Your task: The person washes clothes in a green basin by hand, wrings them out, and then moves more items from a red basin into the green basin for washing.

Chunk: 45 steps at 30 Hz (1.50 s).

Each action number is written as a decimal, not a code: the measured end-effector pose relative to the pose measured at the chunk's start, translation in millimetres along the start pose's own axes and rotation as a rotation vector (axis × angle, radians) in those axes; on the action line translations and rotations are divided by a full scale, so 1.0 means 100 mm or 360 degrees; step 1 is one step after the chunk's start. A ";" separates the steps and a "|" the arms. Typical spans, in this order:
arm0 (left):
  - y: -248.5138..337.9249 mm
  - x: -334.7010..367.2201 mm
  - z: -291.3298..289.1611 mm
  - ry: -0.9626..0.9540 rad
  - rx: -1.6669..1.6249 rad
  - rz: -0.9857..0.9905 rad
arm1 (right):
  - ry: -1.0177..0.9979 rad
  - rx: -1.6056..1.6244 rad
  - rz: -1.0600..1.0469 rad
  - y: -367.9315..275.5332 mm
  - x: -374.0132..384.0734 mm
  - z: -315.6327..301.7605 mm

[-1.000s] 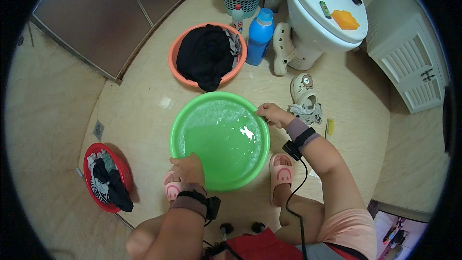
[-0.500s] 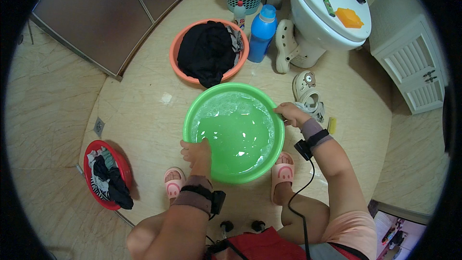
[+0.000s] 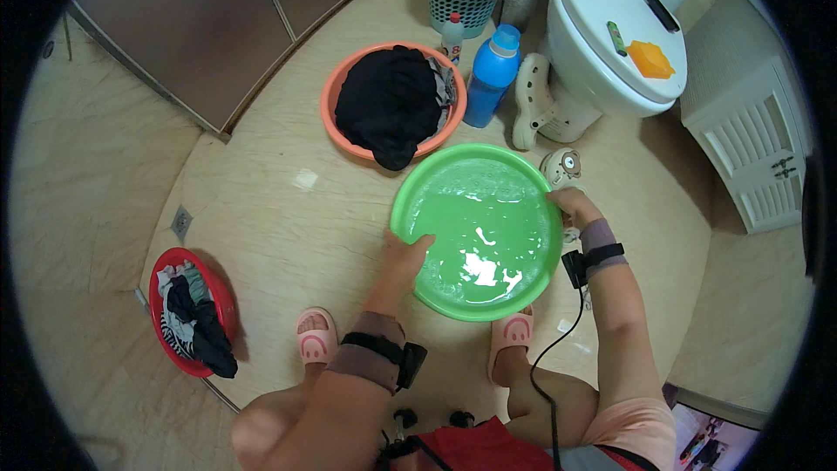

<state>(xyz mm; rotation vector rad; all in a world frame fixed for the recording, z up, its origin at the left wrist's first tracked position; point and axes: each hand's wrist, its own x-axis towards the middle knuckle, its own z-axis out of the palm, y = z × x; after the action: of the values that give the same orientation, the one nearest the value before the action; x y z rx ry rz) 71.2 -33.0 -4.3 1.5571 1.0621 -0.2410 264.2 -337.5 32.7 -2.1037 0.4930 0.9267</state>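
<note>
**Big green basin [image 3: 462, 310], a grip on either side**

So the basin sits right between the two hands, just in front of the person's feet. Left grip [image 3: 404, 262] is closed on the rim at the near left, thumb over the edge. Right grip [image 3: 577, 207] is pinching the rim at the far right, fingers bunched close; can't see what's under the edge there. Can't tell from here if the bottom is off the floor [image 3: 288, 235] either.

It's smooth, shiny round plastic with a thick rolled lip, holding sudsy water [image 3: 488, 201] with bright glare on top and foam toward the far side. The near edge overlaps the toe of a pink slipper [image 3: 513, 331], molded with a smiley.

Just beyond it there's a round orange basin [image 3: 330, 113] heaped with soft, crumpled black cloth [image 3: 388, 100], next to a glossy blue bottle [image 3: 493, 78]. Off left, a red tub [image 3: 223, 301] holds rumpled clothes [image 3: 187, 301], some striped. Floor's pale, polished and faintly veined.
</note>
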 end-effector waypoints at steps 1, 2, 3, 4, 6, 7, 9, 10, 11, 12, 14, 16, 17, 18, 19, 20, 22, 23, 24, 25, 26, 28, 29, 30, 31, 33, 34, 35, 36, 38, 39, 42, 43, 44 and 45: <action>0.06 -0.04 0.05 -0.0103 -0.0102 0.0048 | 0.0411 -0.0278 -0.0392 0.04 0.28 -0.06; 0.12 -0.07 0.17 -0.0239 -0.0212 0.0090 | 0.0842 -0.0579 -0.0763 0.12 0.57 -0.22; 0.21 -0.13 0.04 -0.0195 -0.0207 0.0088 | 0.0900 -0.0599 -0.0999 -0.19 0.58 -0.06; 0.35 -0.23 -0.07 -0.0304 -0.0205 0.0043 | 0.0974 -0.0623 -0.1224 -0.57 0.45 0.15; 0.41 -0.21 -0.16 -0.0410 -0.0209 0.0002 | 0.0874 -0.0533 -0.1459 -1.16 0.19 0.62; 0.45 -0.19 0.00 -0.0658 -0.0272 0.0047 | 0.0933 -0.0467 -0.1694 -1.22 0.60 0.64; 0.37 -0.07 -0.14 -0.0768 -0.0303 0.0061 | 0.0444 -0.0174 -0.1829 -1.76 0.37 1.29; 0.34 -0.05 -0.25 -0.0728 -0.0300 -0.0044 | -0.0025 0.0239 -0.1519 -2.00 0.08 1.64; 0.31 -0.01 -0.35 -0.0699 -0.0309 -0.0137 | -0.0479 0.0610 -0.1177 -2.21 -0.21 1.91; 0.18 0.10 -0.27 -0.0834 -0.0360 -0.0025 | -0.0517 0.0627 -0.1171 -2.30 -0.16 2.04; -0.01 0.27 -0.20 -0.0732 -0.0251 -0.0126 | -0.0703 0.0657 -0.1125 -2.47 -0.19 2.20; -0.02 0.33 -0.26 -0.0712 -0.0046 -0.0361 | -0.0681 0.0734 -0.1040 -2.60 -0.16 2.32; 0.03 0.30 -0.27 -0.0719 -0.0047 -0.0366 | -0.0631 0.0801 -0.0945 -2.63 -0.10 2.34; 0.16 0.20 -0.30 -0.0759 -0.0133 -0.0384 | -0.0672 0.0839 -0.0886 -2.64 -0.01 2.29; 0.23 0.14 -0.34 -0.0788 -0.0225 -0.0397 | -0.0607 0.0820 -0.0876 -2.64 0.04 2.30; 0.21 0.17 -0.34 -0.0794 -0.0231 -0.0400 | -0.0506 0.0769 -0.0858 -2.61 0.10 2.29; 0.17 0.29 -0.47 -0.0721 -0.0396 -0.0381 | -0.0435 0.0721 -0.0859 -2.59 0.06 2.35; 0.14 0.35 -0.53 -0.0715 -0.0398 -0.0377 | -0.0434 0.0762 -0.0910 -2.50 0.02 2.37; 0.13 0.41 -0.62 -0.0529 -0.0525 -0.0265 | -0.0430 0.0806 -0.0959 -2.39 -0.03 2.40; 0.18 0.43 -0.65 -0.0358 -0.0650 -0.0151 | -0.0295 0.0904 -0.0944 -2.26 -0.04 2.41; 0.23 0.43 -0.68 -0.0371 -0.0648 -0.0145 | -0.0436 0.0983 -0.0965 -2.11 -0.02 2.39; 0.39 0.36 -0.61 -0.0281 -0.0908 -0.0093 | -0.0562 0.1104 -0.1011 -1.79 0.00 2.22; 0.42 0.35 -0.59 -0.0292 -0.0907 -0.0094 | -0.0576 0.1162 -0.1041 -1.67 -0.03 2.18; 0.44 0.34 -0.59 -0.0298 -0.1108 -0.0136 | -0.0574 0.1154 -0.1205 -1.60 -0.19 2.09; 0.48 0.33 -0.57 -0.0315 -0.1308 -0.0175 | -0.0555 0.1157 -0.1211 -1.52 -0.37 1.94; 0.69 0.13 -0.48 -0.0306 -0.1483 -0.0260 | -0.0545 0.0982 -0.1363 -1.31 -0.73 1.58; 0.64 0.15 -0.45 -0.0551 -0.1565 -0.0129 | -0.0567 0.0885 -0.1346 -1.16 -0.85 1.44; 0.59 0.20 -0.52 -0.0777 -0.1641 0.0025 | -0.0609 0.0794 -0.1345 -1.05 -0.99 1.34; 0.50 0.32 -0.51 -0.1016 -0.1797 0.0007 | -0.0582 0.0641 -0.1350 -0.91 -1.09 1.24; 0.60 0.13 -0.34 -0.1277 -0.1771 -0.0063 | -0.0675 0.0374 -0.1392 -0.63 -1.27 0.97; 0.56 0.10 -0.16 -0.1284 -0.1590 -0.0018 | -0.0722 0.0198 -0.1409 -0.52 -1.35 0.81; 0.29 0.26 0.09 -0.1322 -0.1534 -0.0236 | -0.0719 0.0254 -0.1423 -0.41 -1.56 0.67; 0.23 0.25 0.14 -0.1282 -0.1406 -0.0272 | -0.0723 0.0265 -0.1422 -0.37 -1.58 0.64; 0.16 0.25 0.17 -0.1282 -0.1491 -0.0315 | -0.0743 0.0291 -0.1345 -0.34 -1.59 0.62; 0.15 0.18 0.27 -0.1309 -0.1582 -0.0375 | -0.0739 0.0305 -0.1250 -0.27 -1.60 0.55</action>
<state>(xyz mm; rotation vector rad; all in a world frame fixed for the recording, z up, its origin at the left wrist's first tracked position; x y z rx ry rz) 102.6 -46.3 -13.9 0.3483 0.5297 -0.3894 149.5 -271.4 141.6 -1.6077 -0.4458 0.8022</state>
